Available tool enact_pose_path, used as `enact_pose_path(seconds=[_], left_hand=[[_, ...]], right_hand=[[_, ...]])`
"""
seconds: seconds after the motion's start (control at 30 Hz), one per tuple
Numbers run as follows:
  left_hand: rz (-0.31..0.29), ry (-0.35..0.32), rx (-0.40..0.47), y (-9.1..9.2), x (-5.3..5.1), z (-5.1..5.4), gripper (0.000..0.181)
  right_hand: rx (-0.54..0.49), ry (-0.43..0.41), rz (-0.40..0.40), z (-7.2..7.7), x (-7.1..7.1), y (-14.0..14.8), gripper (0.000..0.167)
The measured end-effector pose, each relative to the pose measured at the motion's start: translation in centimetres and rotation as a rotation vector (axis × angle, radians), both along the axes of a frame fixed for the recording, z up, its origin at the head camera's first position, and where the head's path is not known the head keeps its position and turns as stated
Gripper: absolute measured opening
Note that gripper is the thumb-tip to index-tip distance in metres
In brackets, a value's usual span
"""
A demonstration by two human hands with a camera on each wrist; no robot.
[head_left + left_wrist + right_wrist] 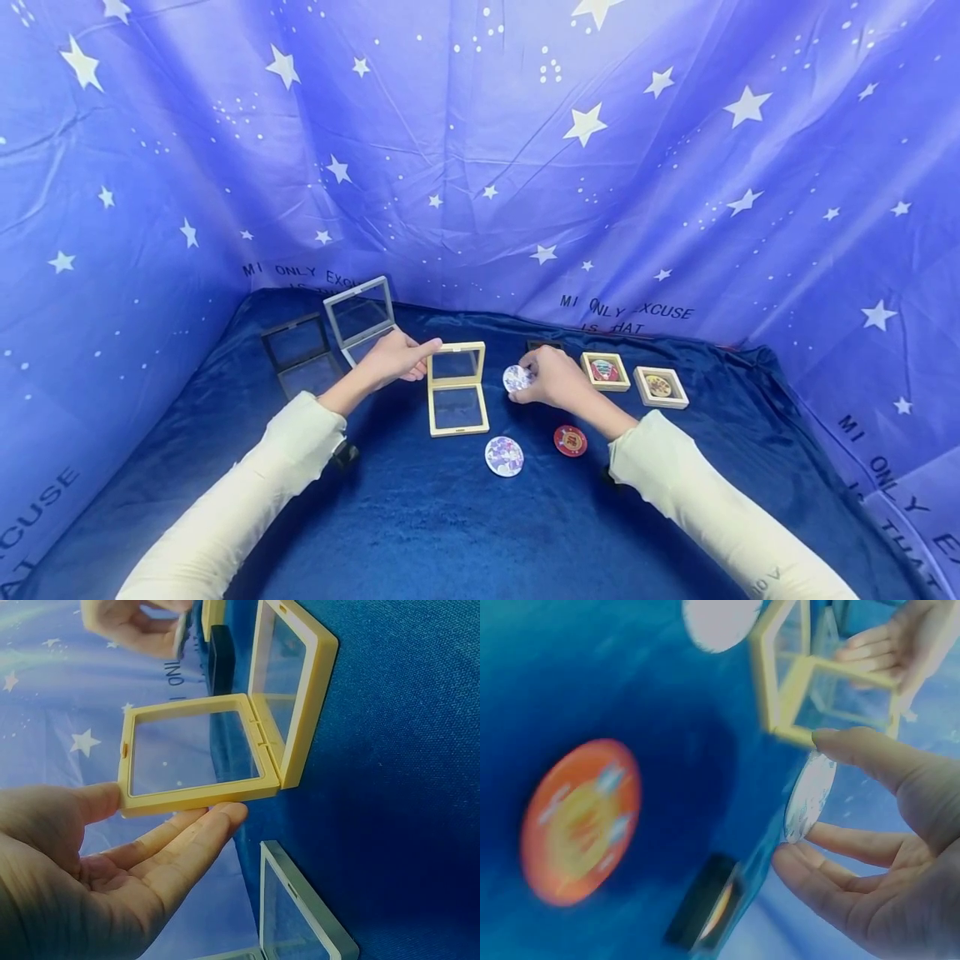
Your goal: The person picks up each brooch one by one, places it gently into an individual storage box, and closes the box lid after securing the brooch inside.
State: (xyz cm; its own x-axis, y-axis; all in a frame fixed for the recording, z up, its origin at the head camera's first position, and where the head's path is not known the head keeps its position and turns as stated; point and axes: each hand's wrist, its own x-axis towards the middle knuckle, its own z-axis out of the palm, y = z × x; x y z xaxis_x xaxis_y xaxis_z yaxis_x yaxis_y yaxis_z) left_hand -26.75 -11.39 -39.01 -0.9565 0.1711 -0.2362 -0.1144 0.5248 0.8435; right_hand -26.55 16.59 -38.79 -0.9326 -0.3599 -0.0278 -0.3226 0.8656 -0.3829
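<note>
A yellow-framed clear case (pixel 458 387) stands unfolded on the blue cloth. My left hand (pixel 392 358) touches its raised lid: in the left wrist view the thumb lies at a corner of the lid (pixel 126 796) and fairly straight fingers touch the side edge. To the right of the case, my right hand (pixel 557 382) pinches a round patterned disc (pixel 517 379) by its rim, between thumb and fingertips; the right wrist view shows the disc (pixel 811 796) nearly edge-on. A second patterned disc (pixel 504 457) and a red disc (pixel 570 441) lie nearer the front.
Left of the case are an unfolded grey case (pixel 358 312) and an unfolded black case (pixel 294 340). Two pale cases (pixel 604 384) (pixel 661 402) holding discs lie at the right. A dark case (pixel 545 344) is partly behind my right hand. Starry curtains surround the cloth.
</note>
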Motion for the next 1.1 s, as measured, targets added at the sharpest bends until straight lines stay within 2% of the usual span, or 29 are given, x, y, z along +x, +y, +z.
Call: enact_pose_path(seconds=[0.23, 0.5, 0.7, 1.1], left_hand=[[0.014, 0.007, 0.013, 0.1, -0.1, -0.2, 0.056], [0.022, 0.011, -0.003, 0.2, -0.3, -0.5, 0.055], [0.023, 0.005, -0.002, 0.0, -0.2, -0.3, 0.055], [0.011, 0.006, 0.000, 0.0, -0.2, -0.1, 0.055]], right_hand=[[-0.075, 0.007, 0.044, 0.2, 0.3, -3.5, 0.049], [-0.060, -0.039, 0.064, -0.7, 0.7, -6.5, 0.033], [-0.022, -0.064, 0.047, -0.9, 0.8, -7.8, 0.045], [0.042, -0.060, 0.076, -1.3, 0.9, -8.6, 0.049]])
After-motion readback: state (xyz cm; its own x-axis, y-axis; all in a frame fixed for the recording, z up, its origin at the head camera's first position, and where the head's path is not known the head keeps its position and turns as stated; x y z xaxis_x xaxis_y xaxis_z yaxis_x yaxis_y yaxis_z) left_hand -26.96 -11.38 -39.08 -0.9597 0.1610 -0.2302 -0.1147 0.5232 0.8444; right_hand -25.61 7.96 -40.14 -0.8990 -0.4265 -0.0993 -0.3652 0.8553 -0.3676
